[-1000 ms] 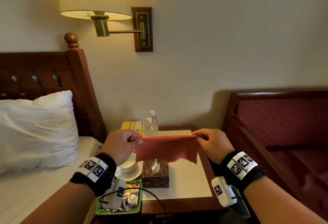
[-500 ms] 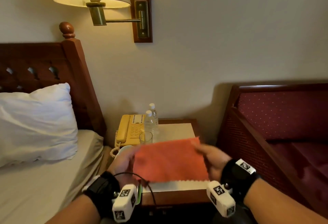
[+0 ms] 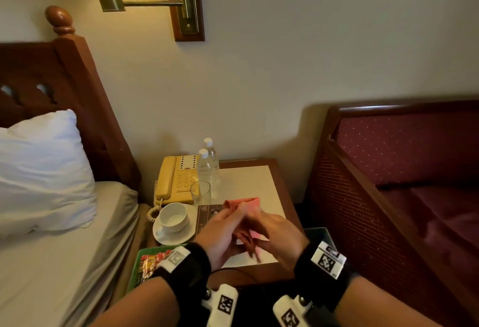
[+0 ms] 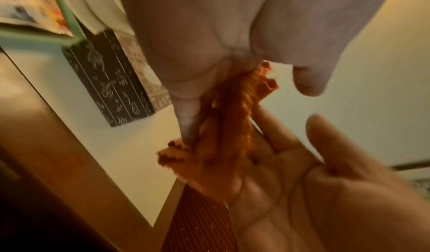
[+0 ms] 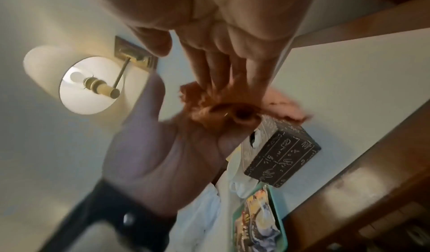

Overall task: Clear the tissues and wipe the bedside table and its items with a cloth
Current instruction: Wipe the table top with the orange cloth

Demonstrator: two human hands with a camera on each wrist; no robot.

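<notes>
Both hands, the left hand (image 3: 220, 233) and right hand (image 3: 277, 236), are now pressing together around the cloth (image 3: 242, 203), bunching what was stretched flat a second ago, just over the surface (image 3: 248, 181) beside the tissue box (image 3: 207, 214), likely readying to wipe.

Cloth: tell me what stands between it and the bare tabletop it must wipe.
Nothing visible does. The cloth is bunched between the left hand and right hand above the table; the tissue box sits left of that bare patch.
</notes>
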